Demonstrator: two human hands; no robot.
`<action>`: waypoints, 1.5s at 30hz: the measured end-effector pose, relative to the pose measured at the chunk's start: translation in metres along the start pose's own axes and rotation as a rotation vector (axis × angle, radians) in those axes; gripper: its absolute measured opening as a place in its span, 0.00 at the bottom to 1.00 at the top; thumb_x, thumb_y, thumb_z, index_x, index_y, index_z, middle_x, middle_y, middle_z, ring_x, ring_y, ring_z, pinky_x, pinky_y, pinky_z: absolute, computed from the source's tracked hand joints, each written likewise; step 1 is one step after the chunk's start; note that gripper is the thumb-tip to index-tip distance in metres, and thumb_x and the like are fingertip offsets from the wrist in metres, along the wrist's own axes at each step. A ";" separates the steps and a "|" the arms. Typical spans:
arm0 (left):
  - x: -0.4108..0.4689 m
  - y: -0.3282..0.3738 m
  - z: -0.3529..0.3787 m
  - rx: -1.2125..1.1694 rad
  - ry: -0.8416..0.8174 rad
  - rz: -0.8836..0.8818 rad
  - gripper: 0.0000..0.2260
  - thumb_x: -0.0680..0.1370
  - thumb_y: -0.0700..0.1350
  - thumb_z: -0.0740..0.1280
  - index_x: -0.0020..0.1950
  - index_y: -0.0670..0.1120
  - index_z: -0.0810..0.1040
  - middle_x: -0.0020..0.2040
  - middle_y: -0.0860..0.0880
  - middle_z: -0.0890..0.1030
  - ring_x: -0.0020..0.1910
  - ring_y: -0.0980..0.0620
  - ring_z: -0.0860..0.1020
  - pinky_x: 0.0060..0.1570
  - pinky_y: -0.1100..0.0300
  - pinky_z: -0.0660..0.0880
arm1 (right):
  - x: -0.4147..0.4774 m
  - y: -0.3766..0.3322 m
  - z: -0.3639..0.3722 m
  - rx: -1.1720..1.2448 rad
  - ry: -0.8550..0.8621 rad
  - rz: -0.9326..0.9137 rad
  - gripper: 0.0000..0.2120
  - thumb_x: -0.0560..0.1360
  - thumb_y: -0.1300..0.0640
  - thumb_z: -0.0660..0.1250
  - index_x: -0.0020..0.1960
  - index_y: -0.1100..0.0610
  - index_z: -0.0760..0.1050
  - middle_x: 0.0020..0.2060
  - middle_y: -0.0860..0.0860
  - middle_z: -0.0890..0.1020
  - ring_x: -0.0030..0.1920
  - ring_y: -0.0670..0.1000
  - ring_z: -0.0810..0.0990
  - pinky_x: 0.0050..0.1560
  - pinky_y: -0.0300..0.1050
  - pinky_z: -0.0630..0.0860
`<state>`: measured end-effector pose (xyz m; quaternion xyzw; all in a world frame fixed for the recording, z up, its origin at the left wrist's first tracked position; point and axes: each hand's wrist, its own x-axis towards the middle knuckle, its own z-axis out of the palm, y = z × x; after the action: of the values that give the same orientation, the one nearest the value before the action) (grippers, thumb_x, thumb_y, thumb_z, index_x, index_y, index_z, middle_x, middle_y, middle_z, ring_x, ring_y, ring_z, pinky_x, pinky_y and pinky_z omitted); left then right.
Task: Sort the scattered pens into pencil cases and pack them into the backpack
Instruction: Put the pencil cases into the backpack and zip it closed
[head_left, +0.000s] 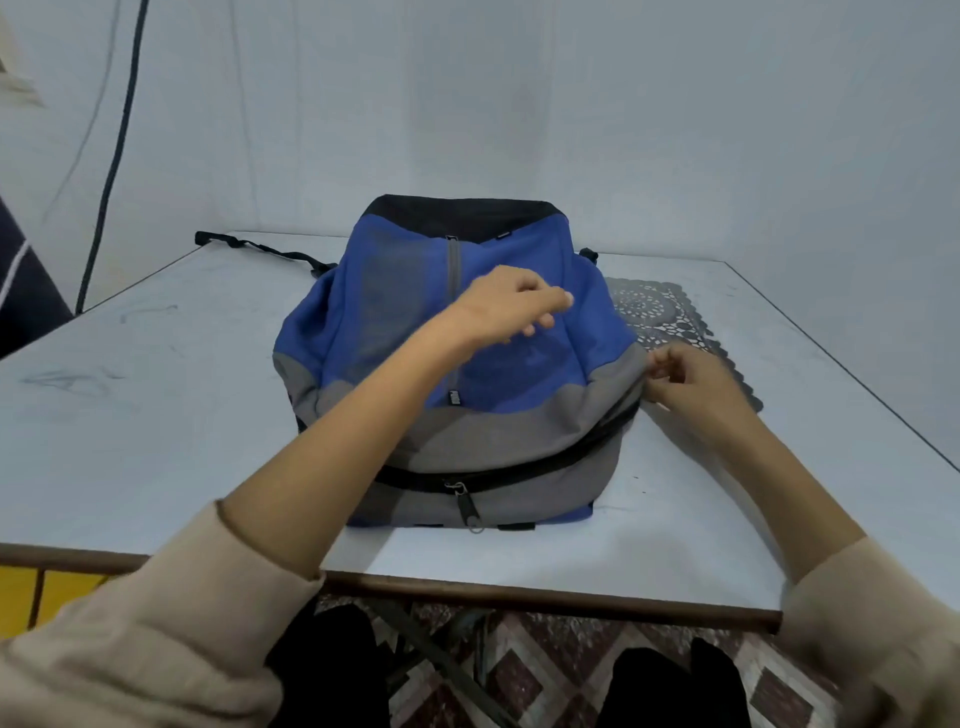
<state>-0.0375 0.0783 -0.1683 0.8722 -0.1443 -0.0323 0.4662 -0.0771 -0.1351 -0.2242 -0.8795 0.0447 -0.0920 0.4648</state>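
The backpack (483, 441) is lying by the bench's (156, 415) near edge. At its right side the right hand (685, 379) is pinching grey fabric beside the zip (519, 475). The left hand (511, 306) is hovering above, fingers loose, grasping nothing. With nothing steadying it, a pull is likely risking the backpack sliding — or cloth snagging in the zip.

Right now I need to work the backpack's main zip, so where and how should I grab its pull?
Pinch the dark pull tab between thumb and forefinger, coming from the near side. It hangs free off the slider on the backpack's near grey face, pointing toward the table edge, uncovered.
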 end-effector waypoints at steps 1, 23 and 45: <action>0.007 0.005 0.010 0.015 -0.034 -0.022 0.14 0.79 0.56 0.65 0.50 0.45 0.77 0.47 0.50 0.82 0.43 0.53 0.77 0.44 0.59 0.74 | -0.001 -0.001 0.002 0.036 0.001 -0.006 0.11 0.72 0.73 0.65 0.44 0.58 0.74 0.35 0.53 0.78 0.33 0.45 0.76 0.34 0.33 0.71; 0.054 0.001 0.069 0.244 -0.041 -0.133 0.11 0.71 0.52 0.69 0.31 0.49 0.78 0.33 0.52 0.82 0.34 0.52 0.78 0.44 0.56 0.76 | -0.009 -0.002 0.008 0.049 0.253 -0.166 0.17 0.66 0.71 0.68 0.49 0.57 0.68 0.33 0.49 0.82 0.32 0.49 0.79 0.43 0.44 0.76; 0.023 0.004 0.058 0.125 -0.099 -0.005 0.17 0.75 0.60 0.68 0.44 0.45 0.76 0.41 0.47 0.80 0.41 0.48 0.78 0.45 0.54 0.77 | -0.099 0.000 0.020 0.288 0.026 -0.170 0.13 0.68 0.73 0.69 0.42 0.57 0.73 0.32 0.51 0.80 0.32 0.47 0.76 0.36 0.38 0.75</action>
<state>-0.0273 0.0234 -0.1963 0.8972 -0.1669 -0.0675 0.4032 -0.1702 -0.1022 -0.2471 -0.8030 -0.0374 -0.1476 0.5762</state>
